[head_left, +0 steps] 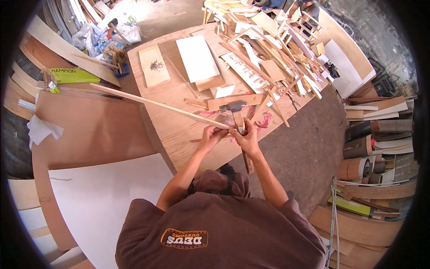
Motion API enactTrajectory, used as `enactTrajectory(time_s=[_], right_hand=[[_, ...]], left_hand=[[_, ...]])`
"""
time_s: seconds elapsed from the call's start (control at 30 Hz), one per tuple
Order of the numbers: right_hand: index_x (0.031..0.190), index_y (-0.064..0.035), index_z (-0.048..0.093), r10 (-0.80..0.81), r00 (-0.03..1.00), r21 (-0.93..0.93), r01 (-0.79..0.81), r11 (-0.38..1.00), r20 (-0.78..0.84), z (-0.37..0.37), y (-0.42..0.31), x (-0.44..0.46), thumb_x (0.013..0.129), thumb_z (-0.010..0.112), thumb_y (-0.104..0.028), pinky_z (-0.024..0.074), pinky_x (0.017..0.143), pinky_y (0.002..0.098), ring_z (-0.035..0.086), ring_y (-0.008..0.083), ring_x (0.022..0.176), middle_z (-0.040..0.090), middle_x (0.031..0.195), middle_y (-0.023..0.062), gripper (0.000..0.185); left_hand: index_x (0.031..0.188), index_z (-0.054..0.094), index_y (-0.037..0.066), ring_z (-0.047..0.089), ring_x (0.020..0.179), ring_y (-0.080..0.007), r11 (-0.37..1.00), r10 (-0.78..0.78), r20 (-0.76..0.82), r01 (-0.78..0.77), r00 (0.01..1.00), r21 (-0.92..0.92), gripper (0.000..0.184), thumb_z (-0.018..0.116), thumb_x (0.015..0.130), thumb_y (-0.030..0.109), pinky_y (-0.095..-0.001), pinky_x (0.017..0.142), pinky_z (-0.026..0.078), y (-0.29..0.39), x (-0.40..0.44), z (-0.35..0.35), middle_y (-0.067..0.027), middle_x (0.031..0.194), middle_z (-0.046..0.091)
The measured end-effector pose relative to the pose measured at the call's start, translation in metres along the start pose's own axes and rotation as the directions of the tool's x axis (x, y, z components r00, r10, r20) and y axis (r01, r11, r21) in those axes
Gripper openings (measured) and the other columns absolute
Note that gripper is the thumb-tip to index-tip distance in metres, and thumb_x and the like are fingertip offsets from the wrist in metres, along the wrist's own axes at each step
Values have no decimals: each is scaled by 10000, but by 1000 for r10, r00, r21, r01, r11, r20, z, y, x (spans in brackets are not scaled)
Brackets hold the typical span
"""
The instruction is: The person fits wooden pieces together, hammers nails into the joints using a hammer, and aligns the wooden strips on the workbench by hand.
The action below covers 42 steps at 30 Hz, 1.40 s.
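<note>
My left hand is closed around the near end of a long, thin wooden strip, which slants away to the far left over the table. My right hand grips a hammer by its wooden handle, the dark metal head pointing away from me and the handle's end hanging toward my body. The thumb and fingertips of this hand also meet the strip's end, close to the left fingertips. Whatever small item may sit between the fingertips is too small to make out. Beneath both hands lies the wooden table.
Small dark nails lie on a board at the table's far left. A white box-like piece stands beside it. Wood offcuts pile up on the right. A white sheet leans at my left. Another person is at the far right.
</note>
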State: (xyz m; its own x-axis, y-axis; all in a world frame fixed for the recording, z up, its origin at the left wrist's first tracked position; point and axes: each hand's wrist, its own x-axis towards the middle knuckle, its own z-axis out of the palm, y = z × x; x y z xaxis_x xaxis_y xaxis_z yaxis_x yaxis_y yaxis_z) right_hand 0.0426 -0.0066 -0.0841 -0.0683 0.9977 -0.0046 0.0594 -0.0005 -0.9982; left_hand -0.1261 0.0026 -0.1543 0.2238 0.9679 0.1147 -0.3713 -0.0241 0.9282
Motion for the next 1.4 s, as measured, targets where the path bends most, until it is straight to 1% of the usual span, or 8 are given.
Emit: enactTrajectory(time_s=[0.17, 0.53, 0.83, 0.9, 1.13, 1.2, 1.23, 1.4], right_hand=[[1168, 34, 598, 3, 1000, -29, -3, 1000, -22, -4, -2, -1, 852, 785, -47, 526, 738, 273, 609, 109, 858, 657, 968, 56, 376], [1147, 28, 608, -18, 996, 15, 19, 1000, -84, -4, -8, -14, 870, 773, -54, 501, 686, 253, 600, 90, 817, 673, 950, 38, 332], [1155, 23, 611, 39, 993, 30, -36, 999, -113, -6, 0, -19, 848, 797, -74, 477, 618, 230, 593, 67, 763, 693, 946, 46, 371], [1157, 7, 571, -17, 994, 3, 18, 1000, -105, -4, 0, -18, 861, 784, -51, 369, 424, 202, 483, 26, 521, 681, 877, 37, 369], [1192, 33, 591, -4, 989, 1, 4, 1000, -149, -8, -11, -25, 868, 788, -74, 355, 434, 200, 470, 18, 541, 668, 874, 22, 394], [1276, 74, 595, 21, 984, -226, -61, 972, -176, -25, -21, -26, 875, 794, -172, 545, 664, 298, 662, 136, 814, 719, 1003, 115, 512], [1268, 71, 606, -115, 973, -382, 31, 924, -198, -31, -26, -25, 883, 780, -237, 561, 735, 338, 720, 216, 874, 735, 1025, 185, 523], [1259, 0, 638, -147, 972, -642, -6, 766, -185, -44, -94, -49, 872, 760, -267, 556, 820, 384, 727, 349, 926, 718, 1042, 229, 486]], left_hand=[[1175, 646, -30, 683, 988, -139, 999, -18, 8, 17, 1000, 41, 229, 665, 952, 19, -291, 861, 574, -3, 1, 1, -97, 1083, 730], [1179, 628, -12, 685, 960, -138, 983, -55, -47, 46, 997, -179, 308, 746, 898, 34, -291, 871, 558, 12, -3, 14, -89, 1088, 728], [1183, 621, -7, 687, 984, -149, 998, -70, -104, 69, 992, -9, 352, 779, 875, 53, -297, 887, 546, 6, -7, 10, -84, 1077, 725], [1180, 622, -8, 687, 984, -149, 999, -52, -93, 51, 994, -12, 344, 776, 878, 52, -296, 885, 545, 8, -7, 11, -85, 1076, 726], [1158, 635, -7, 689, 977, -150, 1000, -4, -84, 1, 996, -30, 266, 721, 906, 8, -284, 884, 537, 11, -5, 18, -87, 1044, 731], [1125, 660, -14, 695, 952, -147, 1000, -12, -68, 11, 998, -7, 228, 725, 909, 18, -281, 859, 547, 12, -5, 20, -91, 1031, 739], [1093, 684, -21, 700, 927, -145, 1000, -18, -50, 19, 999, 18, 193, 729, 912, 29, -279, 833, 557, 12, -5, 20, -96, 1019, 747], [1147, 665, -17, 699, 933, -140, 999, -4, -114, 10, 993, 49, 249, 712, 903, -10, -282, 836, 557, 3, -7, 14, -88, 1033, 743]])
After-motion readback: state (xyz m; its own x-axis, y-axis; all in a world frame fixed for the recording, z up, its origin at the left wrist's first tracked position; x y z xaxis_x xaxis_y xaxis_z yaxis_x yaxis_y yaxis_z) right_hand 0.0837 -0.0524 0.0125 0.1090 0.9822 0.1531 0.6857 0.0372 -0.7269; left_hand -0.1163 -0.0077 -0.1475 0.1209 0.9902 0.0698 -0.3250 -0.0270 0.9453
